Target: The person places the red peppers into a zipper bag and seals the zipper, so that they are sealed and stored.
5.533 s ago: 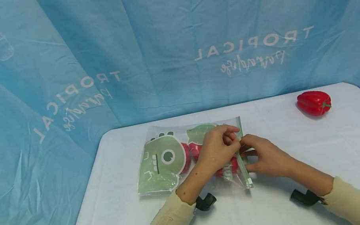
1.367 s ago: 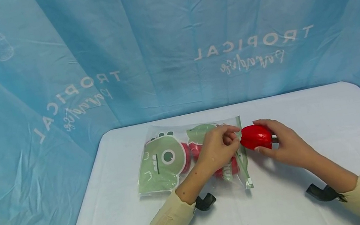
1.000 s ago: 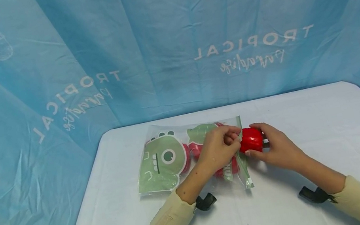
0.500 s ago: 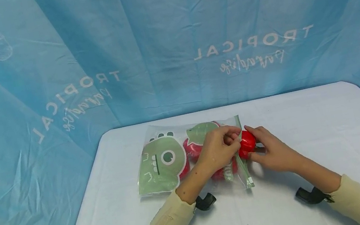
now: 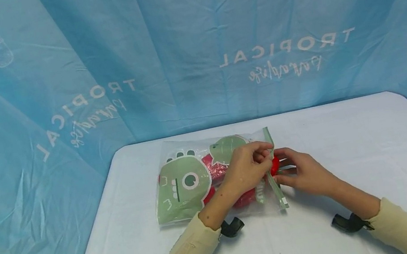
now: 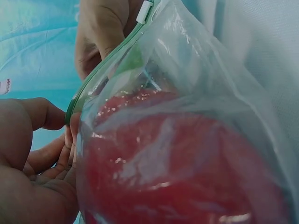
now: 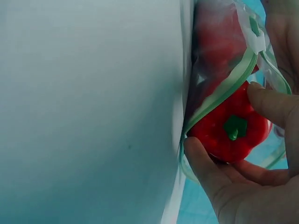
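A clear zip bag (image 5: pixel 182 194) with green monster prints lies on the table, its open mouth facing right. Red bell peppers show through its plastic; one fills much of the left wrist view (image 6: pixel 177 158). My left hand (image 5: pixel 245 167) pinches the green-edged rim of the mouth between thumb and fingers. At that mouth my right hand (image 5: pixel 307 172) holds a red bell pepper (image 7: pixel 254 130) with a green stem, thumb and fingers spread around its stem end. Most of this pepper sits inside the bag, its stem end facing out. A white slider (image 7: pixel 256 43) sits on the zip.
A white cloth covers the table (image 5: pixel 378 168). Behind and to the left hangs a blue curtain (image 5: pixel 191 56) with white lettering. Black wrist mounts (image 5: pixel 231 227) show under both sleeves.
My right hand took the bell pepper from the table's back right, brought it left and pushed it into the bag's mouth. The bag's contents shifted slightly. My left hand kept its pinch.
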Available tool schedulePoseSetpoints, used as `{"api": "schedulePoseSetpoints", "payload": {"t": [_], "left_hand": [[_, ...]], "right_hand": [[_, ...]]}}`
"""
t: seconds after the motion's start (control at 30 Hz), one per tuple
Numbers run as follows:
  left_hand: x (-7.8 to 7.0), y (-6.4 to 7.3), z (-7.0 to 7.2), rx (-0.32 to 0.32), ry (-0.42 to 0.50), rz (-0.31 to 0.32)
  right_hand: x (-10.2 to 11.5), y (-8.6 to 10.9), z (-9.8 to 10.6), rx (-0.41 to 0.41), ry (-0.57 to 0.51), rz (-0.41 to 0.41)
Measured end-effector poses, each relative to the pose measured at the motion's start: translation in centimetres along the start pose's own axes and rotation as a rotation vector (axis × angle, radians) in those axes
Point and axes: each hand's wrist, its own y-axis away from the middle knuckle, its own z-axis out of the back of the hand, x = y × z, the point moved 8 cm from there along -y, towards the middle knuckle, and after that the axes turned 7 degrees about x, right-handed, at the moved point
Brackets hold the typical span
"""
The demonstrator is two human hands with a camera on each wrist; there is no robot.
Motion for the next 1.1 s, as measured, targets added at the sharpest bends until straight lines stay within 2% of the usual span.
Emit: {"api": "schedulePoseSetpoints", "payload": {"t": [0.13,0.33,0.57,0.87,1.1], "left_hand": [[-0.1,0.0,0.1,-0.01,0.003,-0.003],[-0.3,-0.1,0.3,-0.017,-0.001,-0.015],[-0.3,-0.1,0.6,-0.036,0.012,-0.018],[-0.4,-0.2,0.4,-0.019,-0.026,-0.055],[-0.1,-0.4,0.5,-0.033,-0.002,-0.056]], "right_hand": [[0.3,-0.1,-0.3,0.015,-0.024,0.026],[0.6,-1.0,-0.5,-0.015,-0.015,0.058],[0.2,-2.3,-0.9,-0.024,-0.018,-0.026],[-0.5,-3.6,-0.8,-0.082,0.104,-0.091],[-1.0,-4.3,-0.9,-0.101,0.121,-0.137]]}}
